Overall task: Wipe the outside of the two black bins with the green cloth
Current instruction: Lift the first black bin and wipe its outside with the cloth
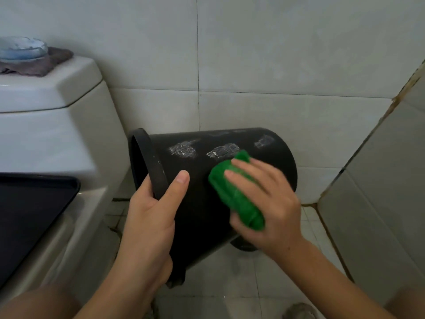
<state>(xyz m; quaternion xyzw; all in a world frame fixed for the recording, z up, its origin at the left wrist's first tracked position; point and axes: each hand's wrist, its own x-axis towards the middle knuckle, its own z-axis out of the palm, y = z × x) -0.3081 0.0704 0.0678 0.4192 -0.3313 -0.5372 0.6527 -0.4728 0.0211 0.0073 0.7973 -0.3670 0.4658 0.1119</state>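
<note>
A black bin [202,166] is held on its side above the bathroom floor, its open mouth facing left. White smudges mark its upper wall. My left hand [151,217] grips the bin's rim, thumb lying on the outer wall. My right hand [266,203] holds a folded green cloth [234,194] and presses it against the bin's side, just below the smudges. A dark rounded shape [243,245] shows under the bin; I cannot tell whether it is the second bin.
A white toilet [53,139] stands at the left, with a brown rag and a blue dish [23,49] on its tank. A black tray [34,203] lies on the toilet. Tiled walls close in behind and at the right. The tiled floor lies below.
</note>
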